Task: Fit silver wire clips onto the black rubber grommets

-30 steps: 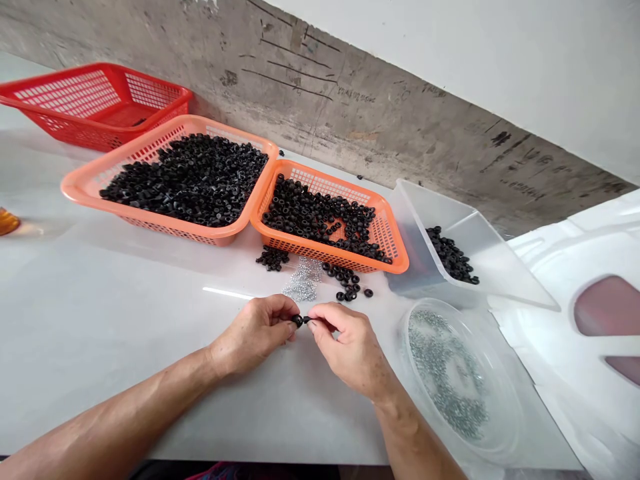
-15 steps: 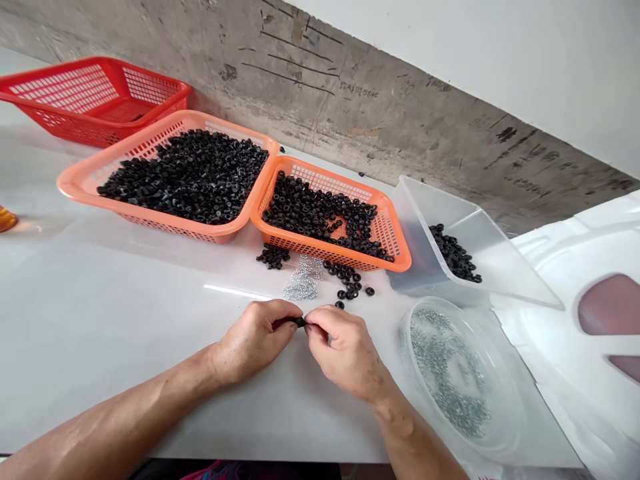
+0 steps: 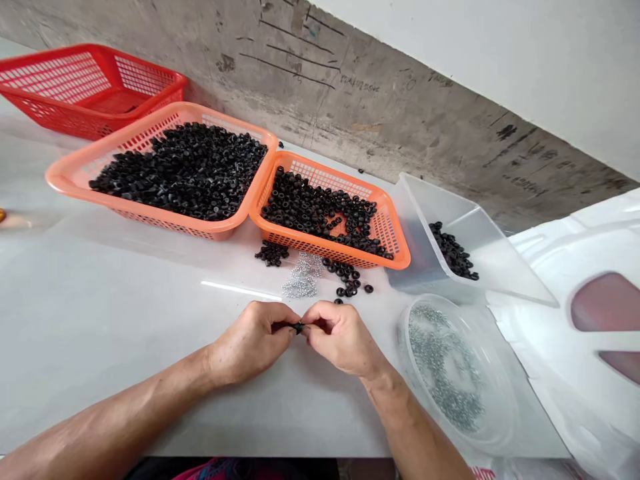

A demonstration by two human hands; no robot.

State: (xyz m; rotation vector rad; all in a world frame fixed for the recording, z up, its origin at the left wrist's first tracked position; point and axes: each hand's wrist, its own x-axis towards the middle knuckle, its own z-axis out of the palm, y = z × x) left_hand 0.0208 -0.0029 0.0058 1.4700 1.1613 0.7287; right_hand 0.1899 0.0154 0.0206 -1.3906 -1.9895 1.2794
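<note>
My left hand (image 3: 257,343) pinches a small black part (image 3: 299,327) between thumb and fingers, over the white table. Against its right side press the closed fingertips of my right hand (image 3: 343,339); whether they hold a separate tiny piece is hidden. Just beyond my hands lie a heap of small silvery balls (image 3: 301,277), a cluster of small black pieces (image 3: 271,253) to its left and loose black rings (image 3: 349,279) to its right.
A large orange basket (image 3: 150,212) and a smaller one (image 3: 325,251) hold many black parts. Behind them stands a red basket (image 3: 80,110). At right are a clear bin (image 3: 500,257) with black parts and a round clear tub (image 3: 500,407) with silvery pieces. A wall runs behind.
My right fingers have shifted slightly at the black part, which stays pinched by my left hand. The whole view has moved a little.
</note>
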